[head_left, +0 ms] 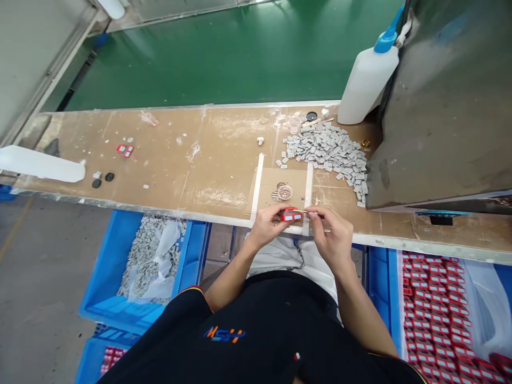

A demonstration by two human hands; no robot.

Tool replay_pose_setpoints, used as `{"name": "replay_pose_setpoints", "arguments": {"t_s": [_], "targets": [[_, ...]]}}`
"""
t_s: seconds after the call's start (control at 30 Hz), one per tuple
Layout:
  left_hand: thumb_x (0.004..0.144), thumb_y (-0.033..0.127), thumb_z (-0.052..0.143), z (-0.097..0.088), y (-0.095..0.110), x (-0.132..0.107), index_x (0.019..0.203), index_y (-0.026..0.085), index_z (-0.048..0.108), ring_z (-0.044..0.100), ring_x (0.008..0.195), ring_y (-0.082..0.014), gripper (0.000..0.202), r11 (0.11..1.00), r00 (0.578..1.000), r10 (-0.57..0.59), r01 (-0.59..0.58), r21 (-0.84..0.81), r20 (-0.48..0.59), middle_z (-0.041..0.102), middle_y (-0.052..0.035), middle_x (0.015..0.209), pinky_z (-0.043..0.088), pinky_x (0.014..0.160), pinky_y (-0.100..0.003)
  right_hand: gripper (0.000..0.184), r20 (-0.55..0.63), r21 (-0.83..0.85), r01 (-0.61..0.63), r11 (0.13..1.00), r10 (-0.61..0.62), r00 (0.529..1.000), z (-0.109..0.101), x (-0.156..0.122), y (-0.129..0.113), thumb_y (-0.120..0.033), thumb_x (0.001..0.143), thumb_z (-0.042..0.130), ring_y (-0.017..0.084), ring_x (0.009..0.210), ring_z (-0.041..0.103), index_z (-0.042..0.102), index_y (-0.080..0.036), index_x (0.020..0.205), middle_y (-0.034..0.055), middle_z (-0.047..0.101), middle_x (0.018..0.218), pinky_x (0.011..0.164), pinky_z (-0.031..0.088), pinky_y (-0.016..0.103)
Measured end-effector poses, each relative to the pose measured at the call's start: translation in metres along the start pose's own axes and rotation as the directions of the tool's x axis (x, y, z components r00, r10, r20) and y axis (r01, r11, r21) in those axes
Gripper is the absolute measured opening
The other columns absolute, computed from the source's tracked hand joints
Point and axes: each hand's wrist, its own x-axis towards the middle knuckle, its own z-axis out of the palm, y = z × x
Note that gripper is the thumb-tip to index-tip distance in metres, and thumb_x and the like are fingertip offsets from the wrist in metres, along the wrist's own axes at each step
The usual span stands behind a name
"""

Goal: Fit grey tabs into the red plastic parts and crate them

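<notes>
On the near edge of the long tan workbench (168, 181), the person's bare hands meet over a small red rectangular block (290, 215) with pale window-like panels. The left hand (269, 226) is closed on the block, pinching it between thumb and fingers. The right hand (330, 237) is almost closed, pinching a thin pale wooden stick (313, 212) whose tip reaches the block.

Just behind the hands on the workbench, a flat brown cardboard square (296, 181) lies between two white strips and bears a small round glass dish (285, 192). Further right along the workbench spreads a heap of small grey rectangular pieces (328, 154), and beyond its far edge stands a white plastic bottle with a blue nozzle (366, 80). Toward the workbench's left end, a white plastic bottle (40, 164) lies on its side near two round black discs (103, 180). Below the workbench on the left, a blue plastic crate (108, 266) holds grey pieces and a clear bag; on the right, a blue plastic crate (378, 288) holds rows of red blocks.
</notes>
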Motion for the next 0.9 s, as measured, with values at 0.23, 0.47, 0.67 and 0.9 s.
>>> {"name": "replay_pose_setpoints", "arguments": {"t_s": [0.23,0.47,0.67,0.9], "targets": [[0.082,0.021,0.071,-0.0018,0.0001,0.0007,0.110,0.014,0.073,0.075,0.093,-0.0207,0.028,1.000,1.000,0.003,-0.002,-0.010,0.013,0.078,-0.0107,0.106,0.063,0.081,-0.029,0.022,0.034,0.009,0.048,0.999,-0.048,0.998,0.0100,0.0000,0.0032,-0.022,0.101,0.049,0.020,0.081,0.073,0.070,-0.025,0.095,0.0043,0.076,0.087,0.073,0.059,0.032],[0.082,0.023,0.073,-0.0037,-0.0026,0.0013,0.109,0.013,0.073,0.076,0.095,-0.0221,0.029,0.999,0.999,0.005,-0.004,-0.036,0.040,0.078,-0.0121,0.108,0.064,0.082,-0.030,0.022,0.097,-0.040,0.063,0.997,-0.059,0.994,0.0043,-0.0003,0.0027,-0.022,0.102,0.047,0.020,0.083,0.072,0.068,-0.024,0.095,0.0058,0.075,0.088,0.075,0.058,0.033],[0.081,0.023,0.072,-0.0039,-0.0028,0.0008,0.109,0.014,0.073,0.075,0.095,-0.0214,0.029,0.999,0.999,0.016,-0.015,-0.036,0.041,0.078,-0.0117,0.108,0.064,0.082,-0.030,0.023,0.101,-0.013,0.121,0.993,-0.119,0.988,0.0081,0.0019,0.0020,-0.021,0.103,0.045,0.020,0.082,0.071,0.067,-0.024,0.096,0.0059,0.075,0.088,0.073,0.057,0.032],[0.083,0.027,0.073,-0.0033,-0.0008,0.0011,0.108,0.014,0.074,0.075,0.090,-0.0198,0.029,0.999,0.999,0.004,-0.002,-0.033,0.036,0.078,-0.0110,0.106,0.063,0.080,-0.028,0.024,0.124,-0.044,0.096,0.994,-0.090,0.988,0.0076,0.0022,0.0006,-0.022,0.103,0.045,0.020,0.080,0.070,0.067,-0.024,0.094,0.0062,0.074,0.087,0.073,0.057,0.032]]}}
